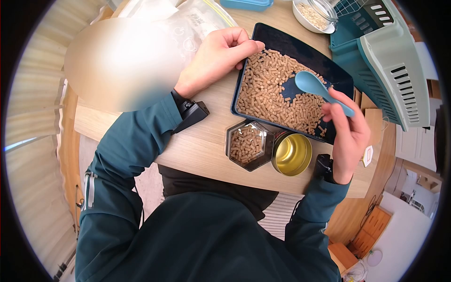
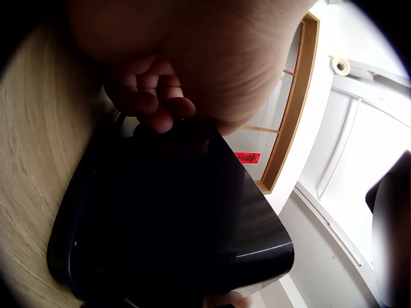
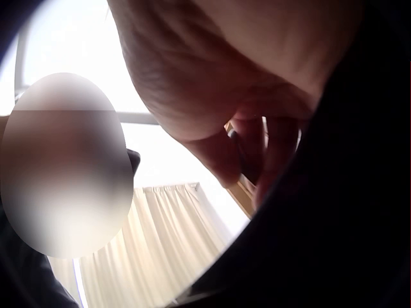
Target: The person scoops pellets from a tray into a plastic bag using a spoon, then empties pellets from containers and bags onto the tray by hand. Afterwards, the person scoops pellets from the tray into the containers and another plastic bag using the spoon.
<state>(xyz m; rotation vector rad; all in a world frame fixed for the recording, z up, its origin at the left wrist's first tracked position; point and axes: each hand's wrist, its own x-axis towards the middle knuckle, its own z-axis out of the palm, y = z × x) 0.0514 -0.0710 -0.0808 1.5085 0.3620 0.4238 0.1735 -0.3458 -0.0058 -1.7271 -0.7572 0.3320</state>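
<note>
A dark blue tray [image 1: 300,42] on the wooden table holds many tan pellets [image 1: 268,84], with a bare blue patch in the middle. The left hand [image 1: 221,54] grips the tray's left edge, thumb over the rim; in the left wrist view its curled fingers [image 2: 157,106] lie against the dark tray wall [image 2: 160,212]. The right hand [image 1: 350,136] pinches the handle of a blue spoon [image 1: 310,82] above the pellets, and the spoon's bowl looks empty. The right wrist view shows the right hand [image 3: 237,96] with its fingers bent round a dim, partly hidden handle.
Near the front table edge stand a hexagonal container of pellets [image 1: 246,144] and a gold-lined tin [image 1: 292,154]. A teal and grey carrier [image 1: 394,70] stands at right. Behind are a white bowl of flakes [image 1: 312,16], a blue box [image 1: 246,3] and a clear zip bag [image 1: 202,21].
</note>
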